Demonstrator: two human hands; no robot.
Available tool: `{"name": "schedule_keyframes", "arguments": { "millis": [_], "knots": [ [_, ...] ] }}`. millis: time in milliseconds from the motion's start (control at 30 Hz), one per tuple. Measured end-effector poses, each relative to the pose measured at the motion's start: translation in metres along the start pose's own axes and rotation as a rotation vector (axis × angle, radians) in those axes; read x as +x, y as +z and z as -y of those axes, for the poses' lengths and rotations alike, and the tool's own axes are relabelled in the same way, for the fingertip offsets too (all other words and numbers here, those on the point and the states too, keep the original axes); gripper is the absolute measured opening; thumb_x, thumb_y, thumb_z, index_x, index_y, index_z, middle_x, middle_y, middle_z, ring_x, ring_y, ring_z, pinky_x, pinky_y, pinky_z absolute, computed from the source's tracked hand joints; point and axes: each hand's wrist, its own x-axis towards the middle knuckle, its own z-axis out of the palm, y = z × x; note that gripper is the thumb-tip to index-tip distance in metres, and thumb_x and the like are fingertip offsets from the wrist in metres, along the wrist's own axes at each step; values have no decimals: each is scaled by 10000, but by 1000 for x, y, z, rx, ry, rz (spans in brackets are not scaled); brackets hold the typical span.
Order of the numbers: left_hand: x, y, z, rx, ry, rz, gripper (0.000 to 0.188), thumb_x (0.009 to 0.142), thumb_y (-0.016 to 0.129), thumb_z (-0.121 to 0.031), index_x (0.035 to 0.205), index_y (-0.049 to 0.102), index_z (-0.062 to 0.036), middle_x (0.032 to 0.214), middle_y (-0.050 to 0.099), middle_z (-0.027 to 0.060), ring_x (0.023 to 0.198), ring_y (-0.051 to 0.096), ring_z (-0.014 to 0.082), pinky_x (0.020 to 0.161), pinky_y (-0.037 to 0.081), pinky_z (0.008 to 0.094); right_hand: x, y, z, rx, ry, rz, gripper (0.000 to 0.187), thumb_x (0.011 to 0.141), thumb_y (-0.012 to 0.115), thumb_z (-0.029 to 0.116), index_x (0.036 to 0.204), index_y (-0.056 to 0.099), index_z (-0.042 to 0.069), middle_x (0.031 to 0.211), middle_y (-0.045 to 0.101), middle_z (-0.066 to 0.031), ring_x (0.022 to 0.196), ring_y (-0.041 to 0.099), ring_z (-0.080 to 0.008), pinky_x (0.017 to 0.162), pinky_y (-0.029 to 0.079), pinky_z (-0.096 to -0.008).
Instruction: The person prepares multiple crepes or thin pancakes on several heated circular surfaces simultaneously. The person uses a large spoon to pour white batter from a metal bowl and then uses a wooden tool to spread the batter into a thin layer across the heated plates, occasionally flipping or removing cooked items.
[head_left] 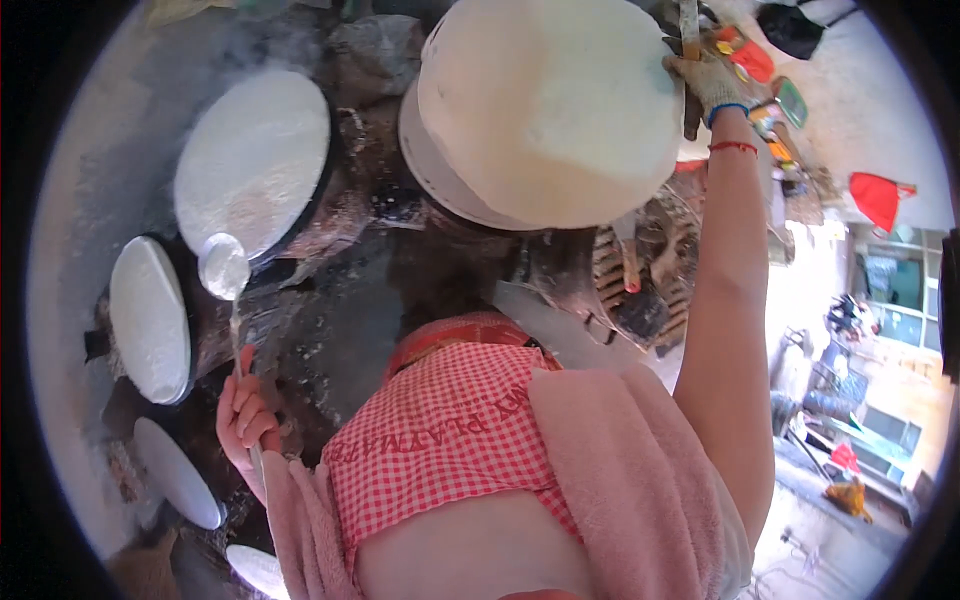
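My left hand (246, 408) is closed round the long handle of a metal ladle (224, 266). The ladle's bowl is over the near edge of a round pan (320, 170) with a dark rim, which is filled with a white, wet-looking layer (250, 160). My right hand (708, 82), in a knitted work glove with a blue cuff, reaches far forward to the right edge of a large, pale, round disc (550, 100). Its fingers are bent at a bar-like handle (690, 40) beside that edge. A second pale rim shows beneath the disc's left side.
Steam rises at the far left. More white rounds (150, 320), (180, 472) stand along the left. A wooden-handled scraper (628, 255) lies by a ridged dark surface right of centre. Red cloths (876, 200) and small packages lie at the far right. A red-checked apron covers my front.
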Motion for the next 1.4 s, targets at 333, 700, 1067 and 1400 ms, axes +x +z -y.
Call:
{"name": "schedule_keyframes", "arguments": {
  "millis": [333, 700, 1067, 1400],
  "knots": [
    [-19, -6, 94, -127, 72, 118, 561, 1126, 333, -213, 1585, 160, 60, 781, 365, 25, 523, 354, 99, 409, 354, 256, 82, -178, -35, -362, -763, -617, 331, 937, 596, 239, 1196, 702, 63, 1107, 718, -230, 1071, 669, -406, 957, 511, -462],
    [-24, 32, 197, -166, 234, 154, 580, 1111, 375, -190, 1564, 166, 105, 757, 397, 12, 515, 388, 90, 416, 396, 244, 22, 80, -245, -296, -557, -354, 389, 903, 528, 105, 1259, 673, 161, 1305, 673, -85, 1284, 581, -279, 1123, 431, -423],
    [-159, -46, 236, -435, 595, 479, 538, 1100, 387, -159, 1538, 237, 116, 727, 413, 2, 517, 403, 96, 432, 409, 256, -20, 87, -263, -338, -625, -62, 530, 864, 574, 190, 1382, 630, 95, 1423, 606, -161, 1399, 481, -359, 1191, 362, -419],
    [-486, -290, 310, -856, 1590, 569, 389, 1083, 394, -91, 1418, 450, 96, 665, 414, -8, 517, 378, 107, 451, 372, 257, -599, 315, 102, 12, -1735, 715, 529, 962, 573, 260, 1460, 488, 106, 1001, 654, -237, 822, 683, -435, 636, 535, -573]
  ]
}}
